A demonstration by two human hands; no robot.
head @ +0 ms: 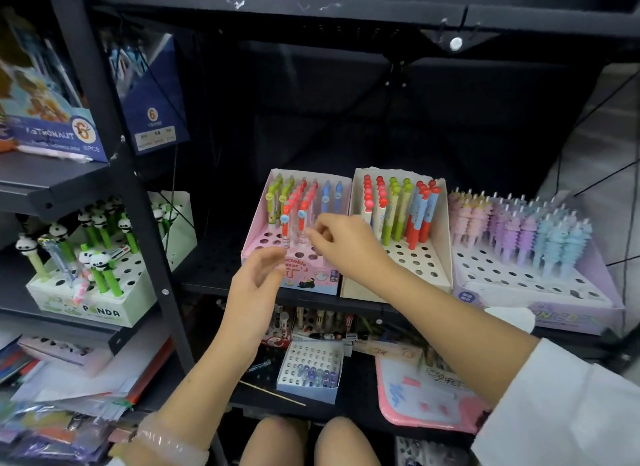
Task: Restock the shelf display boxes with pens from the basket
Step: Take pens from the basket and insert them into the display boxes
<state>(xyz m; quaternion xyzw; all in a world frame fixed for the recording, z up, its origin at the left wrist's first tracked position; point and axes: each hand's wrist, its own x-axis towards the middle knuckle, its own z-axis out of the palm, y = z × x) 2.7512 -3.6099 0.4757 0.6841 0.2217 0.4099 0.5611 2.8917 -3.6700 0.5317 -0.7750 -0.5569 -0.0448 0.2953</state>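
Right hand [341, 238] over the pink display box [263, 233] on the shelf [221, 257], fingers pinched at a red pen [302, 223]; left hand [254, 287] below, fingers loosely spread, holding nothing.

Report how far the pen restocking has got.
Done: rear rows of the pink box hold pens. In hand: the right hand pinches a red pen standing in that box; the left hand hovers open. Left: front holes stay empty here and in the cream box.
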